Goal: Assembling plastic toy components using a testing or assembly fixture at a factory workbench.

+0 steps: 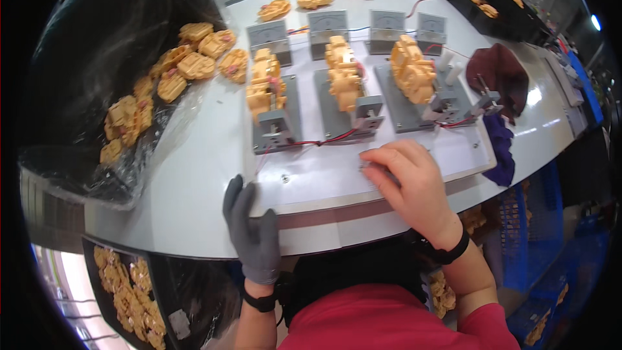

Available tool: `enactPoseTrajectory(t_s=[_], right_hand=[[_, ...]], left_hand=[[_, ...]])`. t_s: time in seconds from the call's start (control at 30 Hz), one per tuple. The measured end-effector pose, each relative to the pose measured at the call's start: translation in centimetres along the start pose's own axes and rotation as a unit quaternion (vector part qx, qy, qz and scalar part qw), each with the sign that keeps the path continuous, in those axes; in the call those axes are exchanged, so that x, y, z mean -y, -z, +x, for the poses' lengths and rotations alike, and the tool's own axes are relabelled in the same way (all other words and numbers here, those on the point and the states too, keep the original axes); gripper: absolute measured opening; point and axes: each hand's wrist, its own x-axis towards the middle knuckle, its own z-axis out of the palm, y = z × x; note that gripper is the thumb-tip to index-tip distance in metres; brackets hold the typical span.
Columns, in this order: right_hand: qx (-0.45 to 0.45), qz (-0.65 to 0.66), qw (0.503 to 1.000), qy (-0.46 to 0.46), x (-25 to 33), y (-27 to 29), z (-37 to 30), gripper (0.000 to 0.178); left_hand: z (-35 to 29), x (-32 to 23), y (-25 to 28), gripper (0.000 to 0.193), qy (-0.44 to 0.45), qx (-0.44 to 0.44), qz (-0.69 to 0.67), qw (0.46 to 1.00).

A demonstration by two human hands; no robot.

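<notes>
My left hand (254, 236), in a grey glove, hovers at the front edge of the white board (311, 198), fingers apart and holding nothing. My bare right hand (411, 185) is over the board with thumb and fingertips pinched together; whatever is between them is too small to make out. Beyond the hands stand three grey fixtures, each carrying tan plastic parts: a left part (264, 84), a middle part (343, 74) and a right part (413, 71). A grey clamp block (277, 128) sits at the near end of the left fixture, with red and black wires (321, 143) running between the blocks.
Several grey panel meters (328, 29) stand behind the fixtures. Loose tan parts (194, 65) spill from a black plastic-lined bin (84, 78) at left. Dark red cloth (497, 74) and purple cloth (500, 155) lie at right. A black tray (528, 23) stands back right.
</notes>
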Motion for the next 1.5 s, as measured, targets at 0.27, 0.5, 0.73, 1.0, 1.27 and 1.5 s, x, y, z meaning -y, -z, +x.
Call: enactPoseTrajectory(t_s=[0.27,0.5,0.73,1.0,1.27,1.5], right_hand=[[-0.012,0.004,1.000,0.008,-0.6,-1.7,-0.4,0.012],[-0.083,0.002,0.997,0.000,-0.4,-2.1,-1.1,0.011],[-0.085,0.011,0.996,0.004,-1.0,-2.7,-1.4,0.010],[-0.102,0.124,0.986,-0.035,-1.1,-2.7,-1.2,0.008],[-0.030,0.331,0.937,-0.108,-1.6,-0.2,-0.6,0.018],[-0.009,0.421,0.901,-0.108,-2.0,0.6,-0.6,0.020]], left_hand=[[2.8,-0.7,0.4,0.033,-0.068,0.064,0.136,0.986],[4.1,-0.1,-0.4,0.028,-0.055,0.086,0.089,0.991],[4.0,-3.0,-1.3,0.035,-0.165,0.038,0.136,0.976],[3.9,-2.9,-1.2,0.034,-0.163,0.038,0.121,0.978],[3.8,-2.9,-1.4,0.033,-0.170,0.033,0.110,0.979],[3.7,-2.9,-1.4,0.031,-0.179,0.025,0.104,0.978]])
